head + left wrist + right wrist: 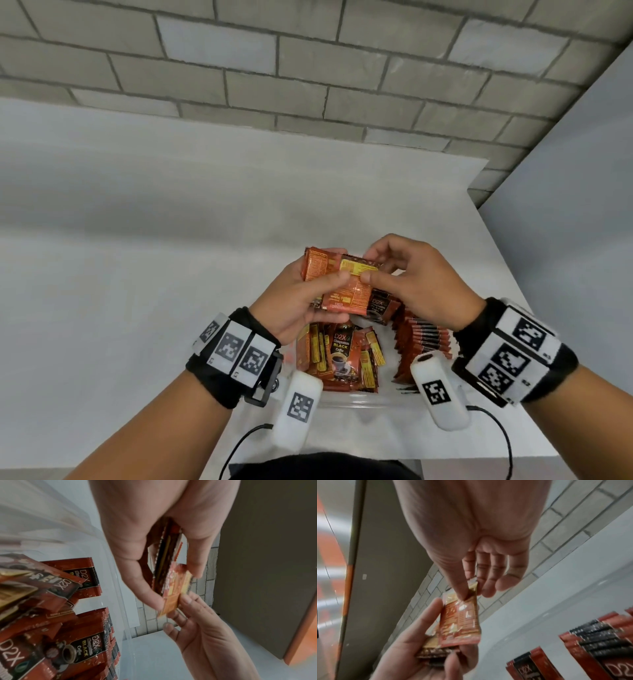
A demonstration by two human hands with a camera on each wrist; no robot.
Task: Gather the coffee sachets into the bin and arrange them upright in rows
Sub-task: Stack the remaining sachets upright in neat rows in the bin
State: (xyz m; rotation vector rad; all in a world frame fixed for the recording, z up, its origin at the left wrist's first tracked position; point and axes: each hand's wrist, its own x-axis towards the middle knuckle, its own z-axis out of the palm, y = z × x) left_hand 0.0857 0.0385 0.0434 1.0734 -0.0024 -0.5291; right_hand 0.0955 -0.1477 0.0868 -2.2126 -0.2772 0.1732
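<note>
Over the clear bin [359, 399] my left hand [318, 284] grips a small stack of orange-brown coffee sachets [317, 265]. My right hand [371, 267] pinches the top sachet [349, 294] of that stack between thumb and forefinger. In the right wrist view this sachet [460, 618] shows its printed back, with the left hand [419, 653] curled under the stack. The left wrist view shows the stack [169, 566] edge-on. Inside the bin, loose sachets [342, 356] lie jumbled on the left, and a row of upright sachets [421, 339] stands on the right.
The bin stands at the near edge of a white table [171, 274], close to its right edge. A grey brick wall [308, 68] rises behind. Cables [239, 442] hang from the wrist cameras in front of my body.
</note>
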